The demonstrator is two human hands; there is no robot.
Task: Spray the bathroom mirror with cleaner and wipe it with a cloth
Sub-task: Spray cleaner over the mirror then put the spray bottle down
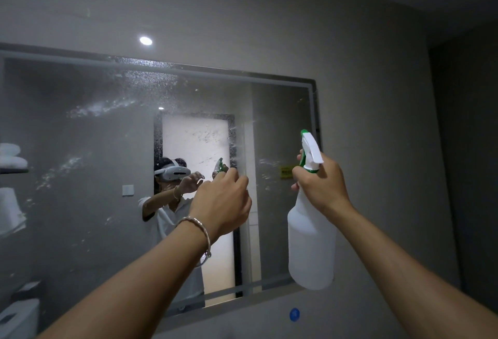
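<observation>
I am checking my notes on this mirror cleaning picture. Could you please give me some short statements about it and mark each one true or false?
1. The right hand holds the spray bottle. True.
2. The mirror is dry. False: spray droplets cover its upper part.
3. The left hand holds a cloth. False: no cloth shows in it.
4. A bracelet sits on the left wrist. True.
5. The bottle's nozzle is red. False: it is green and white.

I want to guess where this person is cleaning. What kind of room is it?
Most likely a bathroom. A big wall mirror, wet with spray, reflects folded towels on a shelf and what looks like a toilet low down. The right hand holds a spray bottle.
</observation>
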